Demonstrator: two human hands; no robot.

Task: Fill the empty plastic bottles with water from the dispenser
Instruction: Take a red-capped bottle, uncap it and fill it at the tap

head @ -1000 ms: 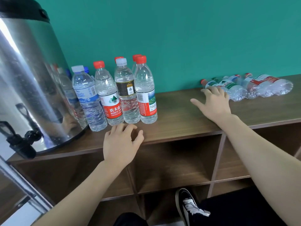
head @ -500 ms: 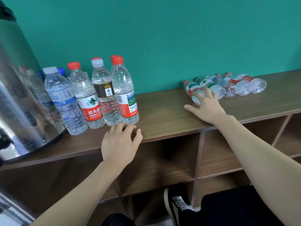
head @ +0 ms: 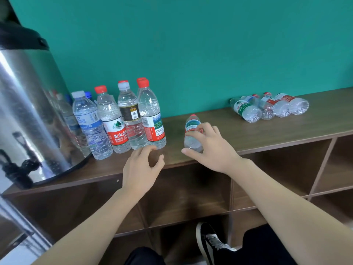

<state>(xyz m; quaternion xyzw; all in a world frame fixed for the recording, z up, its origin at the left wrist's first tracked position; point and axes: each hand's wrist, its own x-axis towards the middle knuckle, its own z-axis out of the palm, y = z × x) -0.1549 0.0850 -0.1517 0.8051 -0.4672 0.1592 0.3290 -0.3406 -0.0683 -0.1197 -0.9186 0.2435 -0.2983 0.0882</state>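
Red-capped empty bottle (head: 191,131) upright on shelf (head: 257,131), right of dispenser (head: 28,115)

The dispenser (head: 32,115) stands at the left of the shelf top (head: 248,134); upright bottles (head: 122,119) cluster just right of it. Right of those, one bottle (head: 191,129) lies under the right hand (head: 212,148). The left hand (head: 142,167) is near the cluster. More bottles (head: 271,107) lie far right

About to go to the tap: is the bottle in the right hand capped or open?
Capped. The bottle held by the right hand shows a red cap at its far end, pointing toward the wall.
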